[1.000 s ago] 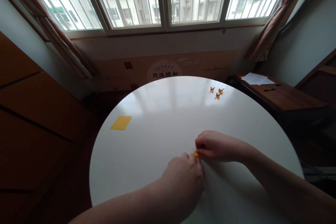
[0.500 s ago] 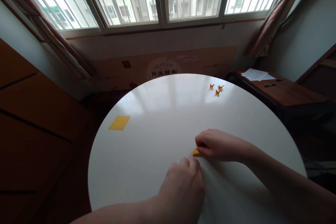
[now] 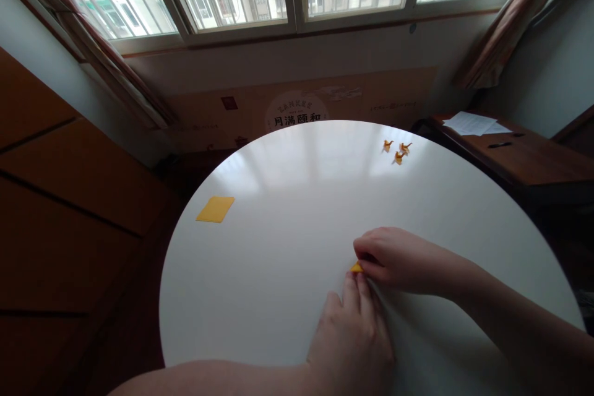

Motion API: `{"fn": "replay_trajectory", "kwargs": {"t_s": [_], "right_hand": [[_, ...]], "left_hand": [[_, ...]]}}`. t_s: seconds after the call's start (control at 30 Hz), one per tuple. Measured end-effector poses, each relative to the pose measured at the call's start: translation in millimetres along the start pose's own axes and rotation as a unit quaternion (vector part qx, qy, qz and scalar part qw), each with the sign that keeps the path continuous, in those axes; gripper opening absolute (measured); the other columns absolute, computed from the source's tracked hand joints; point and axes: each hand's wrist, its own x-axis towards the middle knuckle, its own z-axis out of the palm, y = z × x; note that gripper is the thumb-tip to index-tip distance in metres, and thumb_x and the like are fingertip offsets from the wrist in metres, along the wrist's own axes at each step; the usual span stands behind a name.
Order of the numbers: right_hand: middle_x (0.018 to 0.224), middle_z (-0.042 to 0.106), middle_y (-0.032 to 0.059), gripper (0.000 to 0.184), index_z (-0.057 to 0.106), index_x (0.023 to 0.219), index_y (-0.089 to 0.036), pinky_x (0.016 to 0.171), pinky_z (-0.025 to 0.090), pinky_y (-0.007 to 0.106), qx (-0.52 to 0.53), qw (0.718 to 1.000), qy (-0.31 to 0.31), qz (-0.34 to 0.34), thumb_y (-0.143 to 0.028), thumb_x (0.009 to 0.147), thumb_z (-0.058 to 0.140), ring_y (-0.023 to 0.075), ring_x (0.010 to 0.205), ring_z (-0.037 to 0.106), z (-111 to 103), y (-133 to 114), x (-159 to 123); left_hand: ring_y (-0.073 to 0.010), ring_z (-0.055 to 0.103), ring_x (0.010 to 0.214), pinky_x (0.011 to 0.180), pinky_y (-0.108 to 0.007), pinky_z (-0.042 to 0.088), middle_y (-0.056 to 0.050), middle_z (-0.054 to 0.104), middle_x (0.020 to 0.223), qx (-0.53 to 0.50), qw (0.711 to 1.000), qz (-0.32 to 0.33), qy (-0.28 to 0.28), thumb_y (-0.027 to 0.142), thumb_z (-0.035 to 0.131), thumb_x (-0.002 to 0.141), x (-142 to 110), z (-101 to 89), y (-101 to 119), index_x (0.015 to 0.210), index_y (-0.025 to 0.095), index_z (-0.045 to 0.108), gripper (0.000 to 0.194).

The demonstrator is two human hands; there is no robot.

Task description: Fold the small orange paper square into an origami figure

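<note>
Right hand [image 3: 387, 260] pinching small yellow folded paper [image 3: 356, 267] near white table's [image 3: 278, 247] near edge, left hand's [image 3: 355, 334] extended fingers touching it.

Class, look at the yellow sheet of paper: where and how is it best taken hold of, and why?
I'd take the near edge of the yellow sheet, coming low from the person's side with the left hand. Bare white tabletop there leaves fingers room. It lies flat with nothing raised, so lift that edge with a fingertip, then pinch.
</note>
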Motion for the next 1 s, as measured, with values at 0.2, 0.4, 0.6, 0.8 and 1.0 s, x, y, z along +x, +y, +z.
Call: {"fn": "replay_trajectory", "kwargs": {"t_s": [0.2, 0.4, 0.6, 0.8, 1.0], "right_hand": [[0.070, 0.064, 0.0010, 0.018, 0.052, 0.067, -0.019, 0.058, 0.029, 0.026, 0.007, 1.000, -0.005, 0.009, -0.021, 0.085, 0.054, 0.0143, 0.065, 0.053, -1.7, -2.2, -1.1], [0.069, 0.063, 0.0007, 0.018, 0.049, 0.066, -0.019, 0.058, 0.028, 0.027, 0.004, 1.000, -0.009, 0.025, -0.021, 0.083, 0.054, 0.0138, 0.064, 0.052, -2.2, -4.4, -0.4], [0.068, 0.062, 0.0005, 0.018, 0.048, 0.066, -0.019, 0.057, 0.027, 0.027, -0.008, 1.000, -0.011, 0.024, -0.021, 0.083, 0.054, 0.0133, 0.062, 0.049, -2.6, -3.6, -0.4], [0.068, 0.063, 0.0007, 0.018, 0.047, 0.066, -0.019, 0.058, 0.027, 0.027, -0.014, 0.999, -0.012, 0.029, -0.022, 0.082, 0.054, 0.0137, 0.063, 0.050, -2.9, -4.8, 0.5], [0.069, 0.063, 0.0015, 0.020, 0.046, 0.066, -0.019, 0.058, 0.027, 0.027, -0.019, 0.999, -0.017, 0.031, -0.024, 0.084, 0.053, 0.0141, 0.064, 0.051, -5.3, -7.4, 1.3]], "left_hand": [[-0.0397, 0.063, 0.115, 0.071, -0.040, 0.052, -0.029, 0.062, 0.129, 0.018, 0.999, -0.024, 0.041, 0.029, 0.041, 0.098, 0.1, -2.2, 0.2, 0.129, -0.003, 0.061, 0.049], [-0.0379, 0.065, 0.111, 0.069, -0.038, 0.049, -0.026, 0.067, 0.122, 0.028, 0.995, -0.021, 0.088, 0.029, 0.043, 0.096, 2.4, -0.3, -0.5, 0.121, -0.002, 0.066, 0.046], [-0.0366, 0.066, 0.108, 0.070, -0.038, 0.049, -0.024, 0.069, 0.119, 0.029, 0.993, -0.024, 0.114, 0.029, 0.044, 0.095, 2.4, 2.5, 0.8, 0.118, -0.001, 0.068, 0.045], [-0.0362, 0.066, 0.108, 0.068, -0.037, 0.048, -0.023, 0.070, 0.119, 0.043, 0.991, -0.030, 0.123, 0.026, 0.045, 0.095, 3.7, 5.0, 2.9, 0.117, 0.001, 0.069, 0.042], [-0.0364, 0.065, 0.111, 0.070, -0.038, 0.047, -0.022, 0.070, 0.120, 0.051, 0.989, -0.032, 0.134, 0.027, 0.043, 0.097, 4.8, 7.2, 8.2, 0.118, 0.003, 0.070, 0.041]]}}
